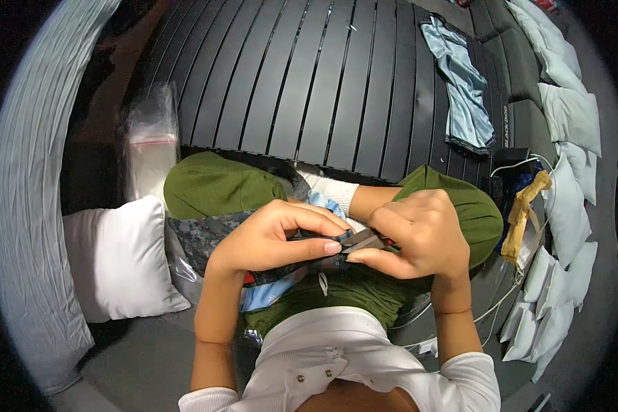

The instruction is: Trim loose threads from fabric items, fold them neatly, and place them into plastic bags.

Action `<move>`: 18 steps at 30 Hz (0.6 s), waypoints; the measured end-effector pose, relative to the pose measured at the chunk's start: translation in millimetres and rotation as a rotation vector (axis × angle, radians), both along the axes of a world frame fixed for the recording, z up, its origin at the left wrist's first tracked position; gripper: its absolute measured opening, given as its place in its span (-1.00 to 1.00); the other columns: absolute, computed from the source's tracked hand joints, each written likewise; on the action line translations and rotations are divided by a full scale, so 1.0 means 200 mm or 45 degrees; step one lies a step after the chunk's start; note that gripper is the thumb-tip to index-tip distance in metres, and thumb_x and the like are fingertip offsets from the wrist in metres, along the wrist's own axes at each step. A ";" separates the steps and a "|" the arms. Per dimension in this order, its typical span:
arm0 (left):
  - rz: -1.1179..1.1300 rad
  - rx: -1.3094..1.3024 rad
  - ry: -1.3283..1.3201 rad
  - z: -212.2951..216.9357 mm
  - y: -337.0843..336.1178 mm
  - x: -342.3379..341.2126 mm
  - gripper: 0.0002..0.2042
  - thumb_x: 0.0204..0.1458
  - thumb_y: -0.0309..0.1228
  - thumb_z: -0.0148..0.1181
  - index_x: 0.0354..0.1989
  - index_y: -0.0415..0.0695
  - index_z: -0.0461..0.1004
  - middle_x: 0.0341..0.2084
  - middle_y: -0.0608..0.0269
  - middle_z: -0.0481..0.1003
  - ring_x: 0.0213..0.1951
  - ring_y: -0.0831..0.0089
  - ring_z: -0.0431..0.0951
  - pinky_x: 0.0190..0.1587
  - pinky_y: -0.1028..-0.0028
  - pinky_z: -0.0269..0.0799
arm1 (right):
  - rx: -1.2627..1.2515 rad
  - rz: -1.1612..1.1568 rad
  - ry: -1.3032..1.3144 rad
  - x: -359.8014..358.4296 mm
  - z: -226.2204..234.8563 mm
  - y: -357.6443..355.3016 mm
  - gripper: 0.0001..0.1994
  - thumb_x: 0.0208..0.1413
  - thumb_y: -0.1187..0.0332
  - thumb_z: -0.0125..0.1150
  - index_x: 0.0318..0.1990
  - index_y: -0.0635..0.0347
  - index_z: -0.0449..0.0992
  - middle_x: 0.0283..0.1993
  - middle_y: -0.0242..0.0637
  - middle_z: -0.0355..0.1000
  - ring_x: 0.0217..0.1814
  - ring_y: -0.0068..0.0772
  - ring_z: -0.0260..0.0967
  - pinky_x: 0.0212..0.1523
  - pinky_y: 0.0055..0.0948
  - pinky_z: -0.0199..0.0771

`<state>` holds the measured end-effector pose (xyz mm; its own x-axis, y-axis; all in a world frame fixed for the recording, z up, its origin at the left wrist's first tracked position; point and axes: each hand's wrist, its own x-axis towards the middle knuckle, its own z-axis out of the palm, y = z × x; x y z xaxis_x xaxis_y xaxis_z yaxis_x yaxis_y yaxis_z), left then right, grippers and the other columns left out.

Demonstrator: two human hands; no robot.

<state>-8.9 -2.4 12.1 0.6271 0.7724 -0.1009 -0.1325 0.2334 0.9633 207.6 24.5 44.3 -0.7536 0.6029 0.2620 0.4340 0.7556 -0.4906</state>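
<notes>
White ribbed top (323, 347), snap-buttoned, nearest the camera, sleeves ending above the elbows.

Left hand (271, 237): thumb and forefinger pinching the edge of a camouflage cloth (209, 237). Right hand (422, 237): bent fingers and thumb gripping a small tool (366, 244), its flat, grey, metal-looking blades pointing toward the left fingertips; its handle is hidden, so its full form cannot be told. The blades lie between the two hands, at the cloth's edge.

Camouflage cloth: woven, blotched in greys and dark blue, draped across the lap. Light blue fabric (266, 295): soft, sheen-finished, showing below the left hand.

Green trousers (223, 182): finely ribbed, legs crossed, knees rounded. White sock (331, 189): knitted, beyond the hands.

Desk (268, 89): black, long parallel slats, smooth. Light blue garment (460, 86): satiny, dark-trimmed, crumpled at the desk's right.

Left side: white cushion (120, 261), square, plump; clear plastic bag (151, 168), glossy; grey curtain (38, 206), finely creased.

Right side: yellow strap (524, 216), crumpled; white cable (505, 302), looped; white pillows (571, 120), small, smooth, heaped in a row.
</notes>
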 end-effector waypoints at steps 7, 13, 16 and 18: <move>0.036 -0.008 -0.055 0.00 0.01 0.00 -0.84 -0.16 -0.53 0.16 -0.38 -0.35 0.50 -0.33 0.00 0.50 -0.26 0.33 0.47 -0.11 0.39 0.29 | 0.102 0.002 0.021 -0.01 0.02 0.00 -0.62 -0.27 0.10 0.29 -0.72 0.12 0.26 -0.79 -0.38 0.15 -0.78 -0.34 0.17 -0.74 -0.45 0.13; 0.030 -0.013 -0.025 0.01 0.00 -0.01 -0.83 -0.15 -0.54 0.16 -0.35 -0.34 0.50 -0.31 0.00 0.49 -0.25 0.32 0.47 -0.08 0.38 0.27 | 0.062 -0.087 0.115 -0.01 0.02 -0.01 -0.62 -0.26 0.11 0.29 -0.71 0.14 0.25 -0.77 -0.34 0.15 -0.75 -0.32 0.18 -0.72 -0.43 0.16; 0.007 -0.028 -0.005 0.01 0.00 -0.01 -0.82 -0.14 -0.54 0.15 -0.33 -0.34 0.49 -0.29 0.01 0.49 -0.22 0.32 0.47 -0.06 0.38 0.25 | 0.089 -0.073 0.078 -0.01 0.01 0.00 -0.63 -0.29 0.08 0.30 -0.70 0.13 0.28 -0.78 -0.37 0.16 -0.76 -0.34 0.18 -0.73 -0.45 0.12; -0.001 -0.037 0.007 0.02 0.00 -0.01 -0.81 -0.14 -0.54 0.15 -0.31 -0.34 0.49 -0.28 0.01 0.49 -0.20 0.32 0.46 -0.04 0.38 0.24 | 0.108 -0.060 0.062 0.00 0.01 -0.01 -0.62 -0.31 0.05 0.30 -0.69 0.13 0.31 -0.78 -0.40 0.18 -0.78 -0.36 0.17 -0.74 -0.47 0.09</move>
<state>-10.7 -3.3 15.7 0.6271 0.7685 -0.1268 -0.1270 0.2615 0.9568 206.8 23.5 45.7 -0.7102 0.6113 0.3491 0.4474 0.7748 -0.4467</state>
